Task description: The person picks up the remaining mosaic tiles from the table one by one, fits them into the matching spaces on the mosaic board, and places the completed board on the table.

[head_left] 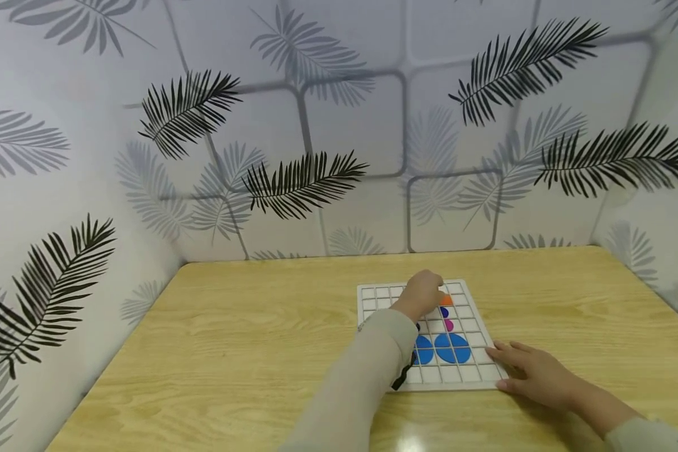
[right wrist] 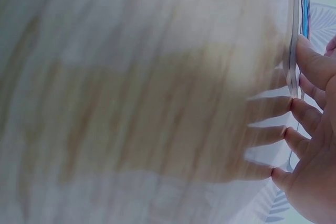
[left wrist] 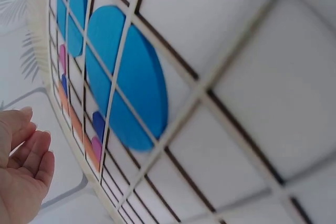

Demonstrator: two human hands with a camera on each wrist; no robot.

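A white square grid board (head_left: 480, 339) with raised lines lies on the table. Set in its cells are large blue discs (head_left: 452, 348) cut by the grid lines, with small magenta (head_left: 449, 325) and dark blue (head_left: 444, 312) pieces beyond them. Orange pieces (head_left: 446, 301) form a strip near the far side. Reaching across the board, my left hand (head_left: 420, 295) is above that strip. In the left wrist view its fingers (left wrist: 39, 156) are loosely bent, with no piece visible between them. My right hand (head_left: 537, 375) touches the board's near right corner, its fingertips (right wrist: 296, 103) resting on the table.
The board sits on a light wooden table (head_left: 231, 333). Leaf-patterned walls (head_left: 361, 125) rise behind the table and at both sides. My left sleeve and a black strap (head_left: 402, 373) cover the board's near left part in the head view.
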